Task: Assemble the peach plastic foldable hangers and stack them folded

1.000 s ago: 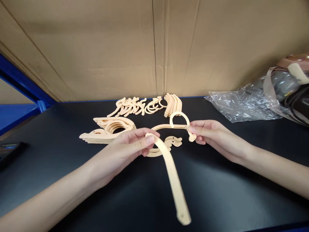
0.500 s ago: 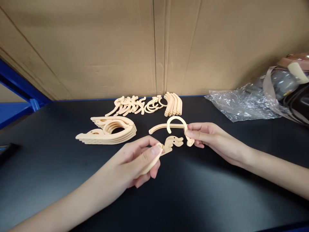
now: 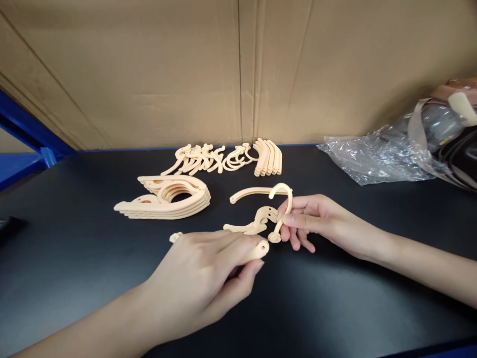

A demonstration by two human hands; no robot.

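Observation:
My left hand (image 3: pixel 212 278) is closed round a beige hanger arm (image 3: pixel 257 251), whose rounded end with a small hole sticks out past the fingers. Between thumb and fingers, my right hand (image 3: pixel 309 219) pinches a beige hanger hook (image 3: pixel 283 191), its curve up and its round base low, close to the held arm's end but apart from it. Behind the hands, a flat beige piece with holes (image 3: pixel 261 217) lies on the black table (image 3: pixel 316 308). Farther back rests another curved hanger arm (image 3: pixel 249 192), its right end partly behind the hook.
A stack of beige folding hangers (image 3: pixel 186 206) lies at left. Along the back are a heap of small curved pieces (image 3: pixel 201 158), several hooks (image 3: pixel 236 158) and a row of hanger arms (image 3: pixel 267 158). Clear plastic bags (image 3: pixel 372 156) sit at right, before a cardboard wall (image 3: pixel 149 74).
My left hand has turned palm down and moved right, bringing the arm's holed end near the hook. My right hand has lowered the hook slightly and tilted it.

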